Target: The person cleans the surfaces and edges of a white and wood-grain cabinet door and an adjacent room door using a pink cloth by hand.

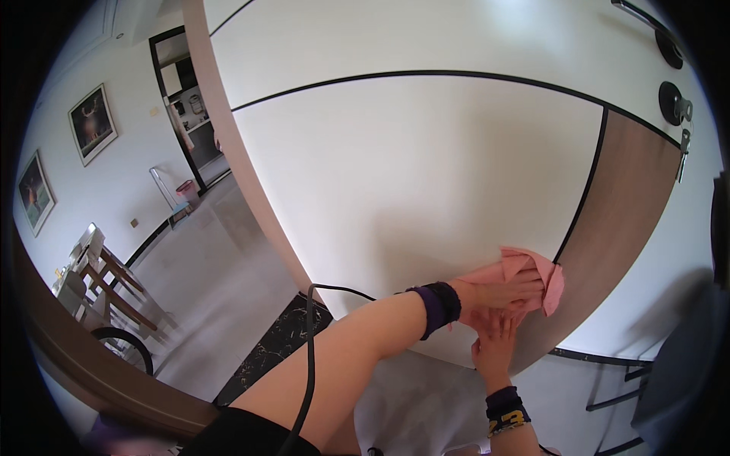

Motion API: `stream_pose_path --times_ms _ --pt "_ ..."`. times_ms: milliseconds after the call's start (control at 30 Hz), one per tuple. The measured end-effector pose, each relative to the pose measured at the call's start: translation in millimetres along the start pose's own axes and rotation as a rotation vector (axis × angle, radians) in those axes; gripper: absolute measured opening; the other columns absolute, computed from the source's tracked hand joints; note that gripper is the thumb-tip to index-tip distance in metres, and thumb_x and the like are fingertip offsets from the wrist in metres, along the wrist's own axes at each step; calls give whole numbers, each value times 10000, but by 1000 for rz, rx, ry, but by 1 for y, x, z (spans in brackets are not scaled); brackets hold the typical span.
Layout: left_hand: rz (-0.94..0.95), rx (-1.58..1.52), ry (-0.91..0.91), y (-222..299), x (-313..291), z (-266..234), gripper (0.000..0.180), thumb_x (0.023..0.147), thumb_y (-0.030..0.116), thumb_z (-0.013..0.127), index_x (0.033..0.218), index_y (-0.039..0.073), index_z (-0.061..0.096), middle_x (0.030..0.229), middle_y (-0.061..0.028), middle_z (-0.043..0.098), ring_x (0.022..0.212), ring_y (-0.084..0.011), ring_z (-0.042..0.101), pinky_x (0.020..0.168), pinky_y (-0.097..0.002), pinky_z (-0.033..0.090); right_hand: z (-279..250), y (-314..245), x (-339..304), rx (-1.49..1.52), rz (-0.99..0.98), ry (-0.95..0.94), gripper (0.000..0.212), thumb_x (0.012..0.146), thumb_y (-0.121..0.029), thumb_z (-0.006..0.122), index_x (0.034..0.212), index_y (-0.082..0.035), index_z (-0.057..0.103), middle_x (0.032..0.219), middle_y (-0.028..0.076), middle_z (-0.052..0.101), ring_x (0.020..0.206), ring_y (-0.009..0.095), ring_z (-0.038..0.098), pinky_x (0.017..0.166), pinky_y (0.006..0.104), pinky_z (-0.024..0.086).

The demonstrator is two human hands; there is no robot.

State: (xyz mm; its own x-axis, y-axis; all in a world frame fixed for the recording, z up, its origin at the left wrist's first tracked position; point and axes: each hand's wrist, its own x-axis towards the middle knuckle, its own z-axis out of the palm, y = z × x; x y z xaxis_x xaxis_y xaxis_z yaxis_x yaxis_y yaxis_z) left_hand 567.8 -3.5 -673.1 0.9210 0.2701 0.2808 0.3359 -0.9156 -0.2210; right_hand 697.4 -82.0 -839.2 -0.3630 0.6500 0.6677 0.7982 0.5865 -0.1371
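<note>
A pink cloth (553,292) lies bunched against the lower part of a white door (426,167), by its black strip and brown wood-grain panel. My left hand (508,295) presses on it, fingers curled over the folds. Just below, my right hand (498,346) reaches up with its fingers stretched against the cloth's lower part. Dark wristbands circle both wrists. A black cable (310,357) loops in front of my left forearm.
Keys (684,144) hang from the door's lock, below a handle (639,15). At lower right stands a dark grey chair (677,380). Beyond the door edge are a wooden stool (106,277), a pink bin (186,190) and framed pictures. A black marble threshold (274,346) crosses the floor.
</note>
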Motion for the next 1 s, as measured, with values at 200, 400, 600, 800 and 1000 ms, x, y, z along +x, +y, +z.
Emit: stream_pose_path --times_ms 200,400,600,800,1000 --pt "114 128 -122 11 5 23 481 862 237 554 1329 135 498 1452 -13 436 1398 -195 325 1193 -386 215 23 12 -27 -27 45 -39 684 669 -45 669 1328 -215 600 1504 140 383 1413 472 277 1160 628 229" --pt "112 130 -15 -6 -65 23 609 701 347 710 1270 183 566 1407 22 472 1375 -175 359 1152 -412 264 10 -25 -7 -10 26 -88 681 684 -38 656 1336 -226 597 1471 116 413 1405 472 284 1159 642 214" --pt "-98 500 -174 -38 -188 14 522 856 397 597 1353 244 567 1460 151 439 1438 -176 288 1176 -453 183 32 -62 31 62 -90 -132 638 694 -64 675 1318 -176 610 1423 54 481 1383 363 354 1145 596 258" --pt "-498 525 156 -62 -318 44 579 802 456 640 1322 207 590 1452 58 471 1415 -263 311 1155 -522 170 44 -116 85 149 -277 -154 486 708 -74 660 1191 -122 676 1346 36 552 1347 274 422 1113 494 326" --pt "-1159 387 332 -68 -398 49 736 745 450 660 1394 146 492 1489 -128 393 1393 -366 302 1142 -586 177 75 -179 146 252 -434 -206 380 745 -76 621 1115 -101 702 1326 30 584 1312 227 473 1087 412 370"
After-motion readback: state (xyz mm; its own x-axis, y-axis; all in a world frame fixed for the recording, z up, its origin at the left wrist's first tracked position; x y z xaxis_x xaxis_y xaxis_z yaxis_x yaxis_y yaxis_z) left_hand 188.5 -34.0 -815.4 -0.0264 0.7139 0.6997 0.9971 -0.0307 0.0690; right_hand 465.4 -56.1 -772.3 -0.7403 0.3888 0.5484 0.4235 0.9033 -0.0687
